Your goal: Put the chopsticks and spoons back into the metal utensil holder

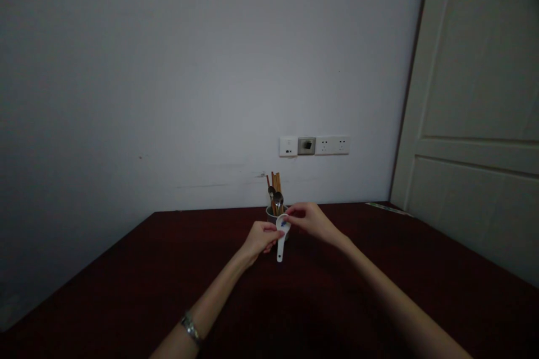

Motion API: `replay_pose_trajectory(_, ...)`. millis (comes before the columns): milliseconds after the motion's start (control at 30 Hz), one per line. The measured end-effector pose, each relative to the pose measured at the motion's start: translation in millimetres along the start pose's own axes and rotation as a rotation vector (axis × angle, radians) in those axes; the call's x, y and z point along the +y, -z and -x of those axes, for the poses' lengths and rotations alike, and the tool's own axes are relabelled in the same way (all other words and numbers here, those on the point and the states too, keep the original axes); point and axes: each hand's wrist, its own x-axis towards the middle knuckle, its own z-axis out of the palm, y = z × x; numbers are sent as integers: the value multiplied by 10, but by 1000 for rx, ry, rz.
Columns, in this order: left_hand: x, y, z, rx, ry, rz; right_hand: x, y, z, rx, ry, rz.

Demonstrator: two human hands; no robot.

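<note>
A white soup spoon (281, 245) with a small blue mark in its bowl is held between both hands, bowl up and handle hanging down. My left hand (260, 237) pinches it from the left, near where bowl meets handle. From the right, my right hand (309, 221) grips the bowl's rim between thumb and fingers. Right behind the spoon stands a grey cup (272, 216), partly hidden by it and by my hands. Wooden chopsticks (277, 181) and two metal spoons (278, 199) stick up out of the cup.
The dark red table (202, 258) reaches back to a pale wall (210, 95). Sockets and switch plates (332, 145) sit on the wall above the cup. A panelled door (475, 123) rises at the right. Along the table's back right edge lies a thin strip (387, 209).
</note>
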Motion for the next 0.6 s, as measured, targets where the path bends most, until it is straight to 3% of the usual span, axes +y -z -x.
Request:
replay_pose_trajectory(167,-27,9,-27,-21,-16,9,12,2,-146,73,131,223)
replay_pose_trajectory(433,-200,144,-126,147,-8,77,69,309,-600,297,97,114)
replay_pose_trajectory(600,-319,261,-175,213,-23,139,179,356,-833,394,132,167)
